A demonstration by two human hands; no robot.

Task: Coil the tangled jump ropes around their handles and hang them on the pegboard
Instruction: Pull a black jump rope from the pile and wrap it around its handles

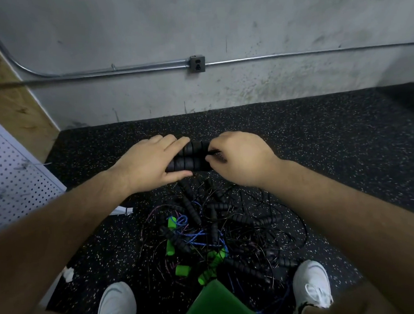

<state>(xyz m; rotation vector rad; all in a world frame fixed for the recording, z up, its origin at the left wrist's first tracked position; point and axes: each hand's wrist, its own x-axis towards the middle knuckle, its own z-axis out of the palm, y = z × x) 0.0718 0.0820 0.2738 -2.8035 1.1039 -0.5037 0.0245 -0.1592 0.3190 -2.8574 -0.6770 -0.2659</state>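
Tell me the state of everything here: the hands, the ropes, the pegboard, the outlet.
left grip, curled round the black handles
right grip, pinching the thin black cord at the handles' end
black handles, paired side by side, held off the floor
rope pile, tangled on the floor
pegboard, no rope on the visible part
wall outlet, nothing plugged in

A grey outlet box (197, 63) sits on the stained concrete wall (240, 19), with metal conduit (316, 53) running out from both its sides. Left of the box leans a wooden board (8, 102). Below the box spreads black speckled rubber floor (347, 147), and farther below it a white shoe (117, 307) and a second white shoe (313, 284) flank a green object (219, 308).
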